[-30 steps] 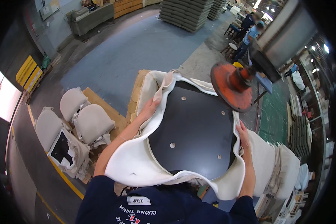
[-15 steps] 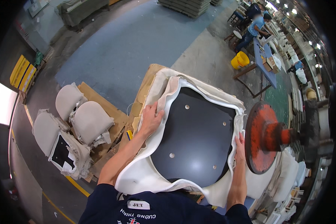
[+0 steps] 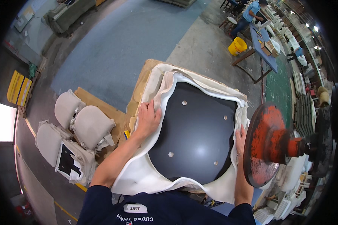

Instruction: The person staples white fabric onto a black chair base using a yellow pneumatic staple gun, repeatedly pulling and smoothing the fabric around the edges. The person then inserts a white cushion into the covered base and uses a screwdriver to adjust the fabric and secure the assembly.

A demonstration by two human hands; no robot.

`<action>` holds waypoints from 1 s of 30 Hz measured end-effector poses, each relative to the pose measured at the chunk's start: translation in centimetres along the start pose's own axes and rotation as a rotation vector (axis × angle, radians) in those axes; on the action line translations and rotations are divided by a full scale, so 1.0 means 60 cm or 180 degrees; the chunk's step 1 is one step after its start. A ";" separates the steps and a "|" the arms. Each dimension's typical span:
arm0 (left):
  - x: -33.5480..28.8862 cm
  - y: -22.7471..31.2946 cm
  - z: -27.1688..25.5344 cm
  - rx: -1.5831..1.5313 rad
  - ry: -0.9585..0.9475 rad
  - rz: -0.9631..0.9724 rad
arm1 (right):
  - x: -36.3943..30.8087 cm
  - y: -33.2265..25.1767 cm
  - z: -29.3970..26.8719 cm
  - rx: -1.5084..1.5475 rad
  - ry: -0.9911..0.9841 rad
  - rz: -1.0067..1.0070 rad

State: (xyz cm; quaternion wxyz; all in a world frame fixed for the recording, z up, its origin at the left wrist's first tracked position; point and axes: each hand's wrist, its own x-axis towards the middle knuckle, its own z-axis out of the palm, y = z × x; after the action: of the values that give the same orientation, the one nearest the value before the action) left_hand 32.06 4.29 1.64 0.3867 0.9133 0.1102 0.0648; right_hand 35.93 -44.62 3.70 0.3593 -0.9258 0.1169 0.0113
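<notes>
A black seat panel (image 3: 193, 131) with several round holes lies in front of me. Around its rim stands a loose, wavy edge of white foam-backed seat cover (image 3: 133, 174). On the left side, my left hand (image 3: 149, 118) is closed on the cover's beige edge, fingers over the fold. Opposite it, my right hand (image 3: 240, 140) grips the cover along the right rim; its fingertips show, while part of the hand and forearm is hidden behind the red press disc.
The worn red round press disc (image 3: 266, 146) hangs close beside my right forearm. Padded beige seats (image 3: 92, 125) lie on cardboard at the left. Farther off are a blue table (image 3: 264, 48), a yellow bucket (image 3: 237, 46) and a person in a blue shirt (image 3: 249, 15).
My view has shifted slightly, so the red disc now covers more of my right forearm. Both hands keep nearly the same places on the cover.
</notes>
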 end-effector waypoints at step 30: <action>0.142 0.034 0.018 0.0553 -0.0426 -0.0483 | 0.106 0.122 0.043 -0.0269 0.0174 -0.0834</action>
State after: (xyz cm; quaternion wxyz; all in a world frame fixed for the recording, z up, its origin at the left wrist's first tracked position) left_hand 40.85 4.30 2.66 0.3164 0.9347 0.1581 -0.0354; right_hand 40.65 -49.46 -3.75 0.3151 -0.9474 0.0041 -0.0560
